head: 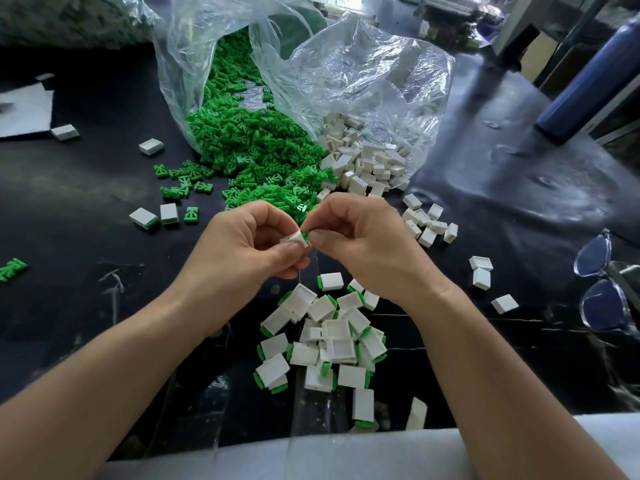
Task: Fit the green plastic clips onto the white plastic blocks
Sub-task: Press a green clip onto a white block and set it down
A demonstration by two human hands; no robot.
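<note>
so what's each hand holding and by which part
Left hand pinches the white block across its body; right hand pinches the green clip by its outer end.

We're at an assembly workshop bench [86, 188]. Clear bags [363, 74] spill clips [252, 150] and blocks [363, 164] in bulk across it, and fitted pieces [329, 337] heap up near its edge.

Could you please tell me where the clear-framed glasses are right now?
In the head view, the glasses lie on the dark table at the far right, past the right hand, below the blue bottle.
</note>
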